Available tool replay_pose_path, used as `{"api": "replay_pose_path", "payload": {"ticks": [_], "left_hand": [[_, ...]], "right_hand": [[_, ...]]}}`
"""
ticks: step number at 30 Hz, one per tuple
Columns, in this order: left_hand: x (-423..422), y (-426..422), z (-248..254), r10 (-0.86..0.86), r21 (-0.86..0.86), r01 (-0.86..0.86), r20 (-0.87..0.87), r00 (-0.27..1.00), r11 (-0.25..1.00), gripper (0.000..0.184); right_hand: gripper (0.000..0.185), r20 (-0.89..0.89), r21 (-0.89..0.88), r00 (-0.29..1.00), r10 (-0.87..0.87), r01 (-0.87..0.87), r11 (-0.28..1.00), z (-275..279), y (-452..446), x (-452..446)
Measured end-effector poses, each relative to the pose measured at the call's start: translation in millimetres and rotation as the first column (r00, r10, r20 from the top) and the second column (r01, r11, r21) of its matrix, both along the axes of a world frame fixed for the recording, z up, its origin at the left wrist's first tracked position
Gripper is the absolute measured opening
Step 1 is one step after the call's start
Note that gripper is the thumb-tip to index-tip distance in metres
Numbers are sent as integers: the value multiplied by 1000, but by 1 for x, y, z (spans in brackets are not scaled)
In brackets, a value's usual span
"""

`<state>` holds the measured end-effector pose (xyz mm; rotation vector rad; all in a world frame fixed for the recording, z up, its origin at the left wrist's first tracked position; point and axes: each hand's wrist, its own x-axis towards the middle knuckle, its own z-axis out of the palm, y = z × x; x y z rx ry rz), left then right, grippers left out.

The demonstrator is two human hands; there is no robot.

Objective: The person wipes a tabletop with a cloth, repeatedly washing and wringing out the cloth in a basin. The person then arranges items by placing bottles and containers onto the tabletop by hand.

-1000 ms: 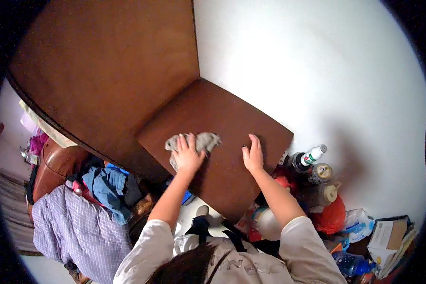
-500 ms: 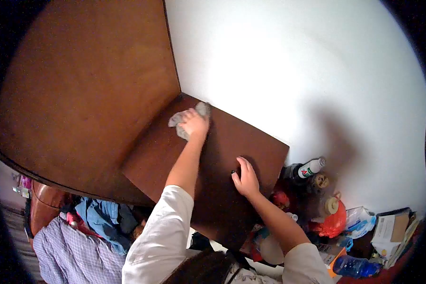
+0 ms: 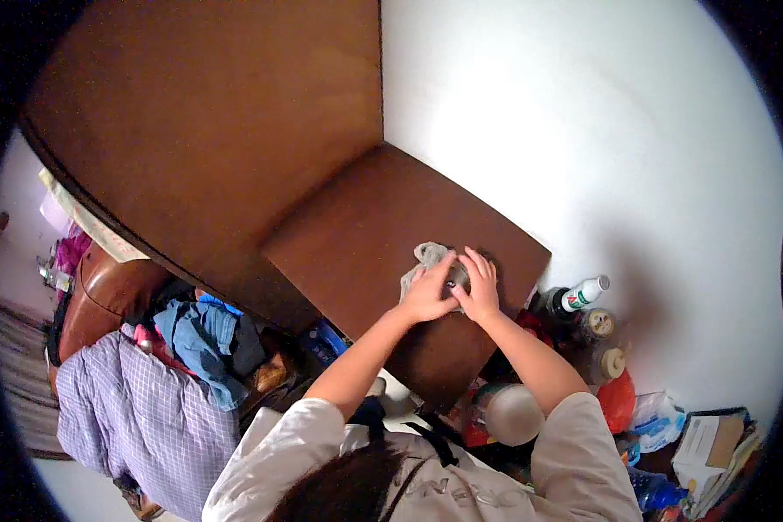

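A crumpled grey cloth (image 3: 428,252) lies on the dark brown wooden surface (image 3: 365,217), partly hidden under my hands. My left hand (image 3: 428,294) is over the cloth, gripping it from above. Close beside it, my right hand (image 3: 480,289) has its fingers stretched out at the cloth's right side. The two thumbs come near each other over the cloth, and a small dark spot shows at the right thumb's tip. How firmly the right fingers touch the cloth I cannot tell.
A tall brown panel (image 3: 235,122) rises at the left, a white wall (image 3: 531,130) behind. To the right stand a white spray can (image 3: 585,293), jars (image 3: 598,324) and a red bag (image 3: 616,400). Clothes and a checked quilt (image 3: 139,409) are piled at lower left.
My left hand has brought the cloth from the back corner toward the front right, beside my right hand. The camera view has shifted too.
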<state>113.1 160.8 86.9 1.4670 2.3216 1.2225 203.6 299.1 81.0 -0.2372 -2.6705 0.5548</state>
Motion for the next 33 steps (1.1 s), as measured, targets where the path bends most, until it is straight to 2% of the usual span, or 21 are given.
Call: {"api": "replay_pose_path", "payload": {"ticks": [1,2,4,6,8,12,14,17,18,20,26,28,33], "left_hand": [[-10,-12,-10,-8,202,-17,124,992,979,65],[-18,-25,-17,-45,395,-56,242,969,917,65],[-17,-76,1,215,319,-264,178,960,910,64],[-7,-113,-10,378,243,-399,128,917,884,59],[5,-136,-12,423,196,-404,-65,904,894,55],[8,-145,-15,450,181,-426,-120,885,886,46],[2,-134,-12,402,171,-373,-188,896,912,45],[1,-116,-4,303,60,-298,-276,912,953,45],[1,-116,-8,311,72,-303,-258,915,950,46],[-2,-119,-12,289,64,-282,-217,932,957,47],[-4,-122,-14,279,137,-258,-167,946,957,45],[-6,-124,-14,276,151,-252,-169,946,956,45],[-3,-127,-14,305,199,-273,-153,940,941,43]], "right_hand": [[73,2,-11,999,35,-35,999,10,-5,-2],[77,93,-31,994,62,-59,998,24,-12,-5],[82,242,179,962,125,-171,969,42,-31,-11],[82,299,275,949,99,-185,943,32,-38,-12],[82,348,329,935,70,-192,925,16,-36,-19],[75,375,324,924,73,-204,924,11,-18,-34],[70,299,305,954,-3,-92,948,1,-4,-55],[66,188,293,967,-171,111,950,-9,19,-104],[67,107,290,977,-183,145,946,-14,28,-122],[68,115,271,976,-186,149,951,-16,42,-161],[65,120,159,993,-12,-7,987,-8,29,-281],[64,70,168,988,135,-145,975,-9,7,-305],[60,81,155,894,441,-449,880,-5,-49,-274]]}}
